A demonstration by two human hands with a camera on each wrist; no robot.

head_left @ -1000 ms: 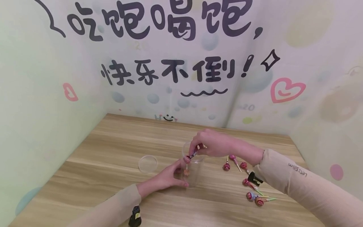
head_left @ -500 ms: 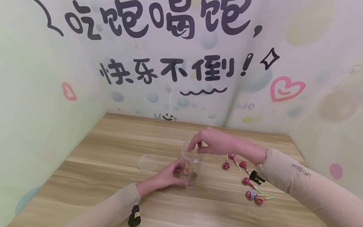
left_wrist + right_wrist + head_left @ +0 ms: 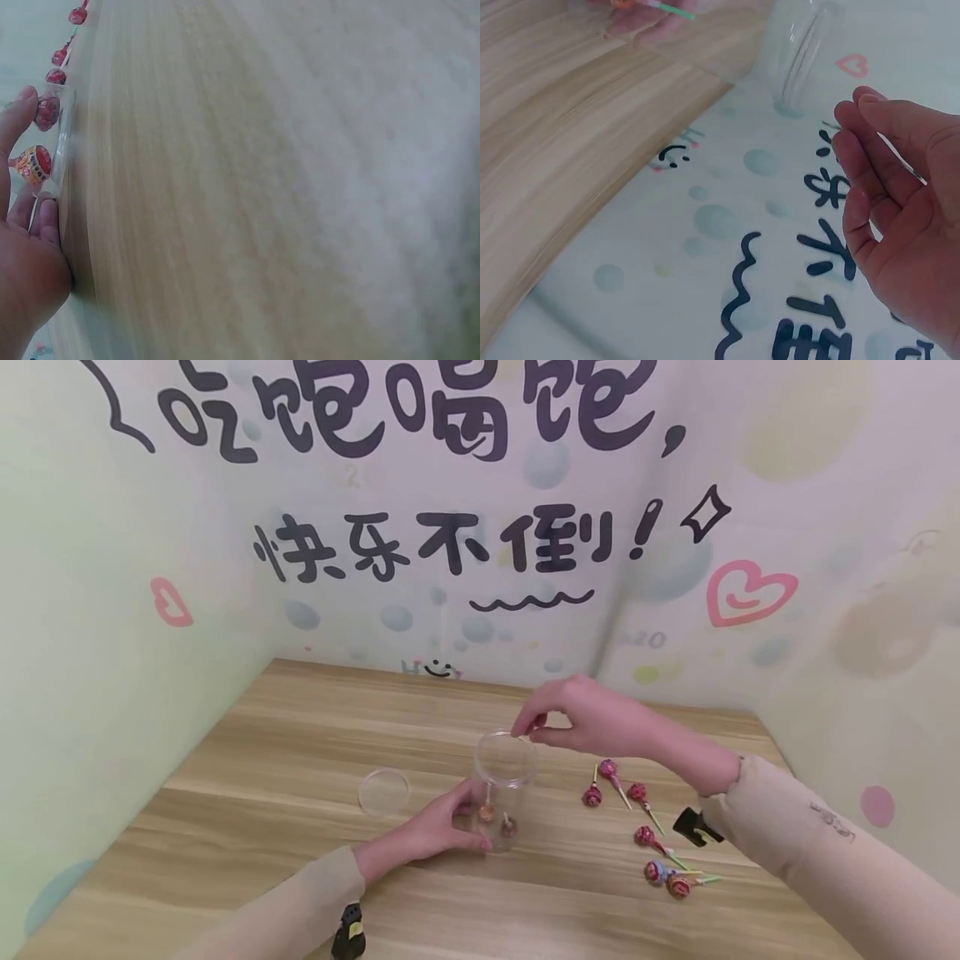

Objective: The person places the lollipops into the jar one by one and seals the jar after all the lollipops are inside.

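Note:
A clear plastic cup (image 3: 504,777) stands upright on the table, with an orange-wrapped lollipop (image 3: 486,812) and a darker red one (image 3: 508,826) low inside. My left hand (image 3: 435,828) grips the cup's lower left side; in the left wrist view the thumb and fingers of that hand (image 3: 30,247) lie around it. My right hand (image 3: 600,720) is above the cup's right rim, holding nothing. The right wrist view shows this hand (image 3: 907,187) with its fingers loosely bent, beside the cup's mouth (image 3: 806,56).
A clear round lid (image 3: 384,792) lies left of the cup on the wooden table (image 3: 300,735). Several wrapped lollipops, among them a red one (image 3: 645,835) and a blue one (image 3: 655,871), lie to the right. A printed wall (image 3: 450,635) stands behind.
The lollipop that my right hand held at the cup's mouth now lies inside the cup. My right hand has let go and moved up and right. The left hand stays on the cup.

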